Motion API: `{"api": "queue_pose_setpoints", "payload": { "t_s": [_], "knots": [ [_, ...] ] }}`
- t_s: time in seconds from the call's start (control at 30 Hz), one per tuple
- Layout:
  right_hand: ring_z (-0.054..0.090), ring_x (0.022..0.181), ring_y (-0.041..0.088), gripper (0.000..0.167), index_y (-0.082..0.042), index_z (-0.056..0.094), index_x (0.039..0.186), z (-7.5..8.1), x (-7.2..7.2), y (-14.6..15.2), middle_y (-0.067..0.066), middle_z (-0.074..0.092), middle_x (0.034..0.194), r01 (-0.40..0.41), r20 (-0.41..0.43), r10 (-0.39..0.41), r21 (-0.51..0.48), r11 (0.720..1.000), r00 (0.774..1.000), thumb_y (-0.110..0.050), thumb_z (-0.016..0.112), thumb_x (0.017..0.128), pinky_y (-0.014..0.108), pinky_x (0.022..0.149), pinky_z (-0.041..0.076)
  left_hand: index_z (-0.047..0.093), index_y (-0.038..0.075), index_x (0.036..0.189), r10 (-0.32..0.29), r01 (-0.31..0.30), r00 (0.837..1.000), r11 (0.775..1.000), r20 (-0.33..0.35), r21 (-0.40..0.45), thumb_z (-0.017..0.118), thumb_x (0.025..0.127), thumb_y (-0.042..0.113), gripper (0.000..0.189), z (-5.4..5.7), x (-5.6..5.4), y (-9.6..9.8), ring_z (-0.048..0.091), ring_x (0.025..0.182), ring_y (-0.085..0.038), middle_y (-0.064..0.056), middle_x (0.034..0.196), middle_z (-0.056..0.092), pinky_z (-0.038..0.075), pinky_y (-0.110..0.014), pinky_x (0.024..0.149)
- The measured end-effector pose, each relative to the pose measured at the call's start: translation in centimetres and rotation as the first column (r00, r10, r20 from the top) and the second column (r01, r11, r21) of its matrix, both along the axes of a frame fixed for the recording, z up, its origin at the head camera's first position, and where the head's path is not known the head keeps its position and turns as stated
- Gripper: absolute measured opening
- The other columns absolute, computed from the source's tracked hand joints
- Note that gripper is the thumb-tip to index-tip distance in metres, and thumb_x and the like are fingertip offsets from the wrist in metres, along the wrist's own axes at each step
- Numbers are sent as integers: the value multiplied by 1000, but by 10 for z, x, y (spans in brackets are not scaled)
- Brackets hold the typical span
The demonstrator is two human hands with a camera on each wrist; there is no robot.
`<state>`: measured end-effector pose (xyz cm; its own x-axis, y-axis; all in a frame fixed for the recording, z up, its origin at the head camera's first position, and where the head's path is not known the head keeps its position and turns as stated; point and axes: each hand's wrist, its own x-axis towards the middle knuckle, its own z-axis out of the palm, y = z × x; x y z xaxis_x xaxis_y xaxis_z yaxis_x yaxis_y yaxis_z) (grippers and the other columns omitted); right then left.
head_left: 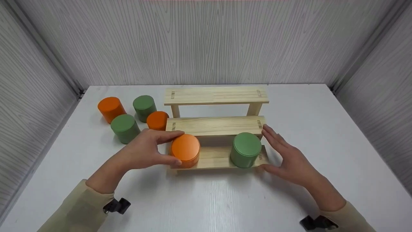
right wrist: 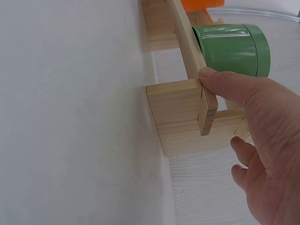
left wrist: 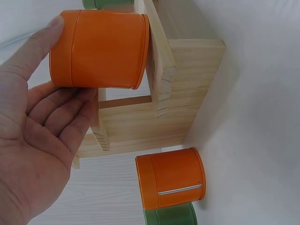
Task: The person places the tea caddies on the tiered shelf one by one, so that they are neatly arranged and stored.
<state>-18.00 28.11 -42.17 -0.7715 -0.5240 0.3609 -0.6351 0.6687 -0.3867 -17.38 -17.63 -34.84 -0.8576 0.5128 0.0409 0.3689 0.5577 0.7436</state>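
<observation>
An orange lidded canister [head_left: 185, 150] stands upright at the left end of the bottom board of a stepped wooden rack [head_left: 214, 126]. My left hand [head_left: 146, 149] holds it from the left, thumb at the front and fingers behind; in the left wrist view the thumb [left wrist: 56, 26] lies against its lid. A green lidded canister [head_left: 246, 150] stands near the right end of the same board. Beside the rack's right end is my right hand [head_left: 289, 161], its fingers mostly straight. Its thumb [right wrist: 211, 75] touches the front corner of the bottom board, close to the green canister but apart from it.
Left of the rack, more canisters stand on the white table [head_left: 206, 206]: a far orange one [head_left: 111, 109], two green ones [head_left: 144, 107] and an orange one [head_left: 157, 120] partly hidden by my left hand. Grey wood-grain panels [head_left: 206, 42] enclose the back and sides.
</observation>
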Motion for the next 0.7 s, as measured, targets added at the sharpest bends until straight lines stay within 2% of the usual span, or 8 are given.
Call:
{"api": "queue_pose_setpoints", "payload": {
  "t_s": [0.07,0.2,0.3,0.5,0.7],
  "knots": [
    [32,156,18,118,-21,24,171,1,1,0,-5,22,176,12,11,-12,6,1000,1000,-18,97,78,24,125,25,63,15,150,-4,4,1000,1000,-13,-2,97,79,34,81,0,0,0,61,135,-20,2,142,67,48,-47,115],
    [31,156,18,118,-23,24,171,2,2,-1,-7,21,176,26,26,-27,13,1000,999,-19,97,79,43,121,38,64,15,149,-14,14,999,1000,-40,-11,96,80,36,79,1,0,-1,62,135,-21,1,140,69,49,-49,113],
    [31,157,18,118,-23,24,171,2,2,-1,-7,21,176,28,31,-28,12,1000,999,-19,96,79,52,118,42,63,14,150,-16,14,998,1000,-63,-26,95,82,37,78,1,0,-1,61,135,-22,0,141,68,49,-51,113],
    [30,157,19,117,-22,24,171,0,1,-1,-7,21,176,24,30,-24,13,1000,999,-17,96,79,51,120,40,64,17,150,-4,-2,996,998,-92,-64,95,81,35,78,1,0,1,62,133,-21,3,142,68,50,-50,112],
    [32,156,22,117,-20,25,171,-1,0,0,-5,22,176,12,17,-12,-3,1000,1000,-16,96,79,55,114,46,64,17,149,-14,6,993,998,-114,-67,95,82,38,77,0,-1,0,64,126,-21,2,141,68,52,-51,109]
  ]
}}
